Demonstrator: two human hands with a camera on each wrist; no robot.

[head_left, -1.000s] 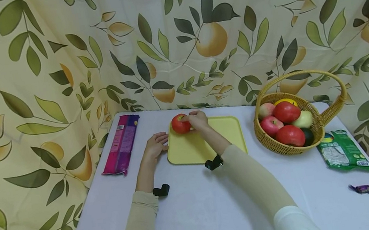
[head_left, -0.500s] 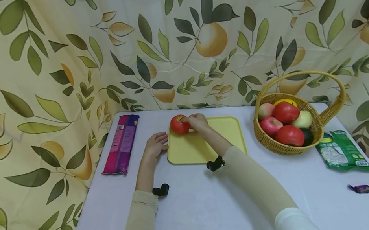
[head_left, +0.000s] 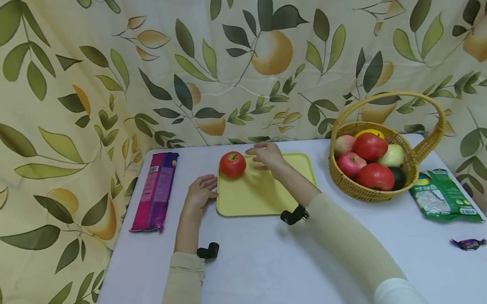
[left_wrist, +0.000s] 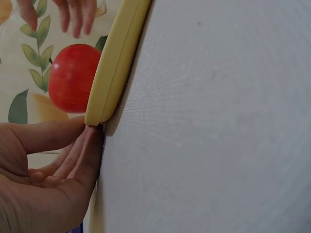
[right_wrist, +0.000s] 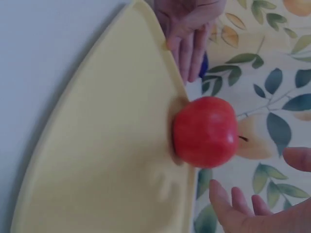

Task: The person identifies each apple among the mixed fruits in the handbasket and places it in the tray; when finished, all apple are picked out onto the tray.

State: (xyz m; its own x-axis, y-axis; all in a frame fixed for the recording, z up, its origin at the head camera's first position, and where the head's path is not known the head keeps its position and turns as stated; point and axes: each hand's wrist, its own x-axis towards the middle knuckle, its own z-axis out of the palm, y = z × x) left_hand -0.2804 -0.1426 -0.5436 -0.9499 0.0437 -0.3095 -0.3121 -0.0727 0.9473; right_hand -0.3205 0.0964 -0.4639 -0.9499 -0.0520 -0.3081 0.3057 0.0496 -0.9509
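A red apple [head_left: 233,164] with a short dark stem sits at the far left corner of a yellow tray [head_left: 250,198]. My right hand [head_left: 269,157] hovers just right of the apple, fingers spread and apart from it; in the right wrist view its fingers [right_wrist: 221,199] hold nothing. At the tray's left edge is my left hand [head_left: 200,192]. The left wrist view shows its thumb [left_wrist: 56,136] on the tray's rim and the forefinger against the lower side, so the edge is pinched between them.
A wicker basket [head_left: 339,177] of fruit stands right of the tray, its handle arching up. Beside it lie a green snack bag [head_left: 444,195] and a purple wrapped candy [head_left: 469,244]. A pink and purple packet [head_left: 155,192] lies at left. A patterned curtain [head_left: 229,59] hangs behind the table.
My right hand has let go of the apple and drawn back to the right, its fingers spreading. The apple stays on the tray. My left hand keeps its place at the tray's edge.
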